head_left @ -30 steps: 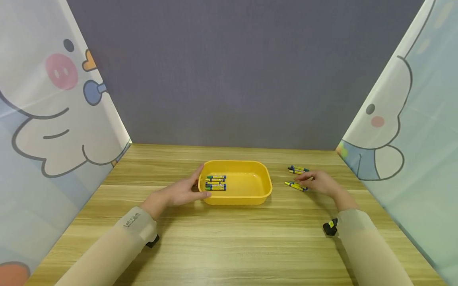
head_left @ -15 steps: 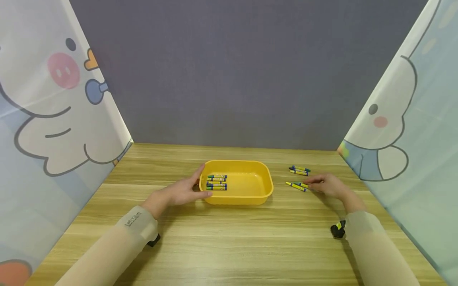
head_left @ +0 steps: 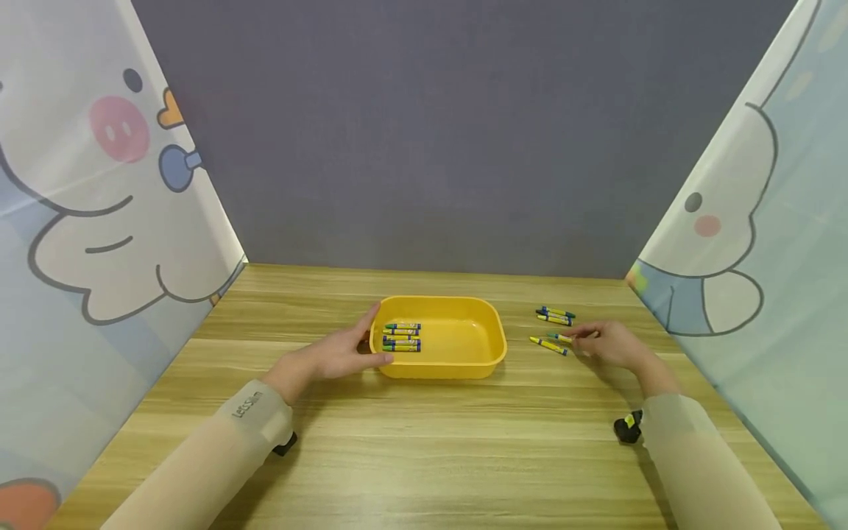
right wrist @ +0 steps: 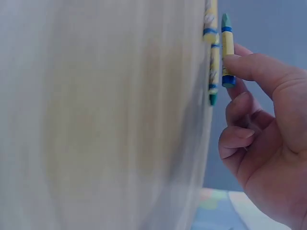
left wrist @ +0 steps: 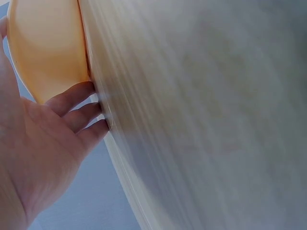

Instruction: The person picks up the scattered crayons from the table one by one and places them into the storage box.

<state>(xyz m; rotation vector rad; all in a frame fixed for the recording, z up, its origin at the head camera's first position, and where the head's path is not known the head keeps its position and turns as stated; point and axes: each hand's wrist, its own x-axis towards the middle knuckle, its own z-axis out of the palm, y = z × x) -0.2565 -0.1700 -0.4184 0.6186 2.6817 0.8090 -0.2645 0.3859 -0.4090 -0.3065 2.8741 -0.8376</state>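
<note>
A yellow plastic tray (head_left: 439,371) stands in the middle of the wooden table, with several crayons (head_left: 402,340) side by side at its left end. My left hand (head_left: 334,358) grips that end, thumb at the near corner and fingers at the far one. On the right, my right hand (head_left: 606,344) pinches a green crayon (right wrist: 227,45) between thumb and index finger, just above the table in the right wrist view; its other fingers curl loosely. Left of this hand lies a yellow crayon (head_left: 548,346). Behind it rests a small group of crayons (head_left: 555,316).
A dark grey panel (head_left: 437,140) rises at the table's back edge. Cartoon-printed sheets, one on the left (head_left: 132,184) and one on the right (head_left: 715,221), flank the wooden table (head_left: 437,449).
My right hand has shifted a little right and drawn the green crayon away from beside the yellow one. The left hand keeps its grip on the tray.
</note>
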